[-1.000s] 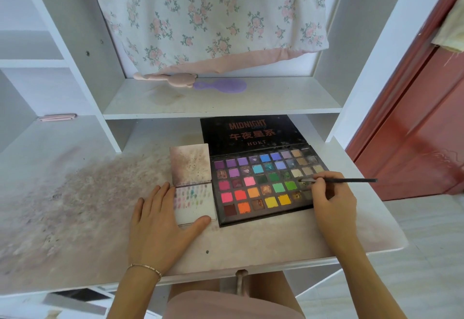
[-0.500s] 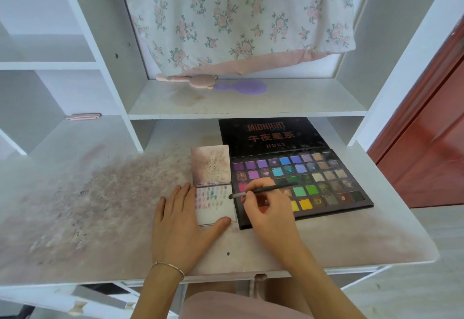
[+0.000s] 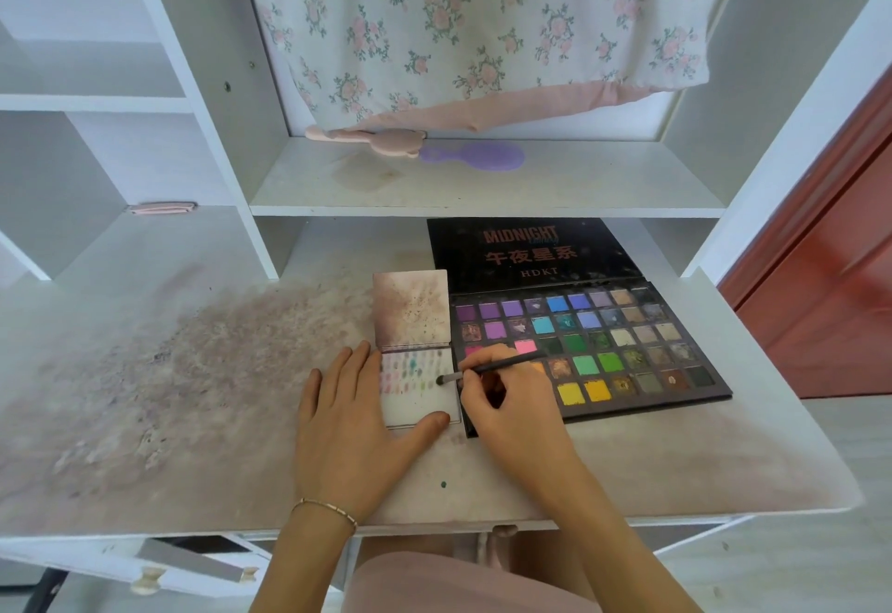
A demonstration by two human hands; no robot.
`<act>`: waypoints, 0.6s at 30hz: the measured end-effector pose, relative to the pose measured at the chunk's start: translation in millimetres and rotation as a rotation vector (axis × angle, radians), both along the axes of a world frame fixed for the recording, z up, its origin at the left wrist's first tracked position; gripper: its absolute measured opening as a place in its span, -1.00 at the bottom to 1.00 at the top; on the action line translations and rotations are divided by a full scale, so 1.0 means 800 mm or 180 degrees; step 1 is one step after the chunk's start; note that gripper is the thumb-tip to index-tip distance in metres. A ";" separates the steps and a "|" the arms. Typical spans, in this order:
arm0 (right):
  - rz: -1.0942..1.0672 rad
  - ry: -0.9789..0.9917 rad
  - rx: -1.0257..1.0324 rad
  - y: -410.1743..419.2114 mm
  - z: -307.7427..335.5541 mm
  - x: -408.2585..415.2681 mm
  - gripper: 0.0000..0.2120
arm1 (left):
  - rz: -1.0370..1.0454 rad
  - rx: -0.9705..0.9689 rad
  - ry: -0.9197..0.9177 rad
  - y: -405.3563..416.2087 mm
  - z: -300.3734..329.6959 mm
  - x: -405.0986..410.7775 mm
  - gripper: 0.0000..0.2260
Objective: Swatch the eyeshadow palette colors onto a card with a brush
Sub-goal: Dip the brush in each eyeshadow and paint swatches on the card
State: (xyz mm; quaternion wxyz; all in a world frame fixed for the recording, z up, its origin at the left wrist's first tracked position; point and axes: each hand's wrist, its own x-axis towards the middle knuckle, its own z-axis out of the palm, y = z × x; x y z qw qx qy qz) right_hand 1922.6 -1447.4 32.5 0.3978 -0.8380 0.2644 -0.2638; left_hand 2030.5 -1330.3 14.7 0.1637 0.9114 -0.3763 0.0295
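Stained white desk carries a small white swatch card just left of the black eyeshadow palette; the left hand presses it flat, fingers straight, while the right hand pinches a thin black brush, handle slanting back over the palette, tip at the card's right edge.

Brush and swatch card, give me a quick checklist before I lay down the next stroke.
1. Card held flat by the left hand: ok.
2. Brush pinched in the right hand: ok.
3. Brush tip over the card's right edge, beside the last swatches: ok.
4. Bare card below the swatch rows: ok.
5. Pigment loaded on the tip: cannot tell.
6. Palette open beside the card: ok.
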 end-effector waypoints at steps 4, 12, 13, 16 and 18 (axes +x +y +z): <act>0.0029 0.0043 0.0031 0.001 0.000 -0.001 -0.87 | -0.0015 -0.0007 0.0007 0.000 0.000 0.000 -0.06; 0.0026 0.0104 0.0036 0.001 0.002 0.000 -0.87 | -0.0025 -0.0007 -0.0001 0.000 -0.001 0.000 -0.06; 0.0036 0.0110 0.0038 0.000 0.001 0.000 -0.87 | -0.0021 -0.0009 0.0002 0.000 -0.001 0.000 -0.05; 0.0035 0.0123 0.0032 0.000 0.001 0.001 -0.88 | -0.0013 -0.0028 0.0024 0.000 -0.001 0.000 -0.08; 0.0017 0.0130 0.0005 0.000 0.001 0.001 -0.89 | -0.0012 0.0000 0.0012 0.001 -0.001 0.000 -0.06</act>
